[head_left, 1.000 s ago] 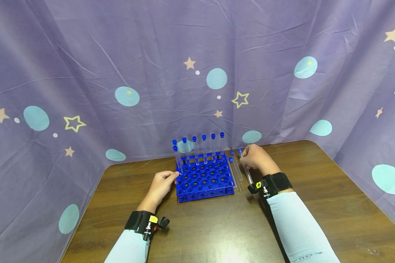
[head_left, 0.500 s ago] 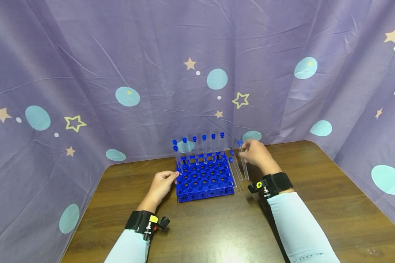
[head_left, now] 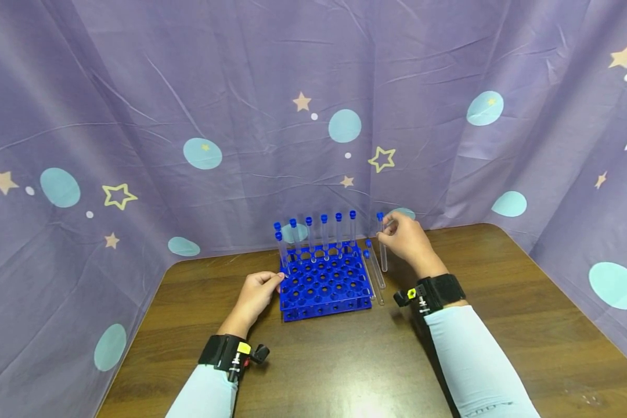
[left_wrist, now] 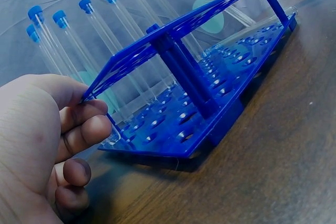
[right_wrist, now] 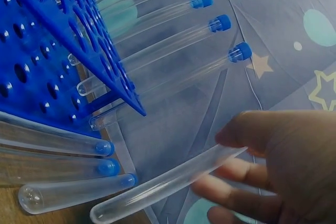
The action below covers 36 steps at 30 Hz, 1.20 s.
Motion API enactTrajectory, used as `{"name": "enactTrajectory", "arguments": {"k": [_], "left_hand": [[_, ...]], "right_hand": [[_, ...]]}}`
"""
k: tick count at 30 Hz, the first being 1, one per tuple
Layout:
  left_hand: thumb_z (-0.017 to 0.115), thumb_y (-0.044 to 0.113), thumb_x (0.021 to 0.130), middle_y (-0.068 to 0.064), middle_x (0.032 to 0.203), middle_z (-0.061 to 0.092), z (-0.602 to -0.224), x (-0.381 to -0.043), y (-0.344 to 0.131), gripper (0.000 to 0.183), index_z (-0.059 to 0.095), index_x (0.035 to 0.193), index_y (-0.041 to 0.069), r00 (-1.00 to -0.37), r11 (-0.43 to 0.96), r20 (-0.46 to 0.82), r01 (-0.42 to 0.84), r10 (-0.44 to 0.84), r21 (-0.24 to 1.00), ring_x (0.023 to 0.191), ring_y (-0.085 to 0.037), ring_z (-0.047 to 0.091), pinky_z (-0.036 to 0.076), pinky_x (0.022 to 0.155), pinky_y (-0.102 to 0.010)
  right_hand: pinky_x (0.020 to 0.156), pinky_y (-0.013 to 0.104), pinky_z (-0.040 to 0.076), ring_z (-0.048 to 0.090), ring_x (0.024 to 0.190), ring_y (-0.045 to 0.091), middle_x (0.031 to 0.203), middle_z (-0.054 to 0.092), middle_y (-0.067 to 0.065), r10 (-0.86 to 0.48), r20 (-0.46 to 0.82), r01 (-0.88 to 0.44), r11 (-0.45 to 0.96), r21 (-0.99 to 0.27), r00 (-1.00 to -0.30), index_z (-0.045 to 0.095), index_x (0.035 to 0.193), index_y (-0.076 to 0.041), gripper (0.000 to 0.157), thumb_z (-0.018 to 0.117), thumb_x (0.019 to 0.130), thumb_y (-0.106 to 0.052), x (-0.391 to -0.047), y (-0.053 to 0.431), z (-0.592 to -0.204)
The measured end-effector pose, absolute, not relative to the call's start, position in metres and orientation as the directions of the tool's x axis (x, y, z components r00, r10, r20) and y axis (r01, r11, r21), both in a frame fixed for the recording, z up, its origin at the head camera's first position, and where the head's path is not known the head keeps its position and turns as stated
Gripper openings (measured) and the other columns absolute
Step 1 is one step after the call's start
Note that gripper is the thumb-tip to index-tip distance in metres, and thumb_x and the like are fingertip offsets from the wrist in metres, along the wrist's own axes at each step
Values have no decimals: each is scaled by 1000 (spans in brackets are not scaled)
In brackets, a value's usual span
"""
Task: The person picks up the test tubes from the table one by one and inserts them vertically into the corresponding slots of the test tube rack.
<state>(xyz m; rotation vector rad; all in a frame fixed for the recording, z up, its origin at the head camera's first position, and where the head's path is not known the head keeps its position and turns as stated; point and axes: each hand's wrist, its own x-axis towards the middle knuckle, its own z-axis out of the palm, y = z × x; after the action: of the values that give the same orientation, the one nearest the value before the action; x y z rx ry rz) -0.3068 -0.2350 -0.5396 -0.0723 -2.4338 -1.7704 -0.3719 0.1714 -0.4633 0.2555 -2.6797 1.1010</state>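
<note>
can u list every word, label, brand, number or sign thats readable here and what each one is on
Nothing can be read for certain.
Right sleeve: a short row of dark lettering near the bottom edge of the head view, too blurred and slanted to read.
Blue rack and test tubes: no lettering or numbers visible.
Curtain: printed stars and dots, no words visible.
</note>
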Motion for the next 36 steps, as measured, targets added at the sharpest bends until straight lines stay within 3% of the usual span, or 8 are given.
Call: {"name": "enactTrajectory", "arguments": {"k": [5, 12, 19, 30, 36], "left_hand": [[77, 20, 108, -4, 78, 69, -540, -306, -235, 37, 75, 80, -4, -990, 313, 137, 119, -36, 942, 75, -15, 54, 42, 69, -25], [77, 21, 109, -4, 80, 72, -541, -307, -236, 38, 75, 78, 0, -989, 320, 143, 125, -35, 939, 81, -15, 57, 44, 75, -26], [76, 19, 109, -4, 80, 72, -541, -307, -235, 36, 75, 80, -4, -989, 322, 144, 125, -34, 939, 85, -17, 61, 46, 82, -25], [77, 22, 109, 0, 80, 73, -541, -307, -236, 38, 76, 78, 1, -989, 328, 142, 122, -36, 937, 89, -16, 64, 48, 87, -25], [78, 21, 108, -3, 81, 74, -540, -307, -237, 36, 77, 79, 0, -990, 319, 139, 122, -32, 940, 91, -15, 65, 49, 90, -25]], "right_hand": [[92, 57, 64, 83, 100, 37, 107, 83, 13, -67, 361, -306, 684, -662, -930, 69, 127, -6, 31, 80, 101, -22, -371, 170, -462], [90, 58, 66, 85, 96, 39, 105, 83, 13, -65, 467, -398, 633, -664, -882, 70, 124, -5, 29, 81, 98, -14, -371, 167, -461], [85, 57, 67, 85, 94, 38, 106, 84, 15, -62, 493, -422, 615, -666, -868, 71, 126, -4, 30, 80, 99, -12, -369, 165, -458], [86, 52, 66, 83, 91, 37, 104, 82, 15, -43, 521, -450, 569, -688, -852, 71, 124, -3, 28, 82, 99, -9, -363, 161, -447], [81, 39, 63, 82, 89, 36, 105, 82, 14, -46, 536, -468, 555, -688, -843, 70, 125, -2, 29, 84, 100, -9, -355, 154, -436]]}}
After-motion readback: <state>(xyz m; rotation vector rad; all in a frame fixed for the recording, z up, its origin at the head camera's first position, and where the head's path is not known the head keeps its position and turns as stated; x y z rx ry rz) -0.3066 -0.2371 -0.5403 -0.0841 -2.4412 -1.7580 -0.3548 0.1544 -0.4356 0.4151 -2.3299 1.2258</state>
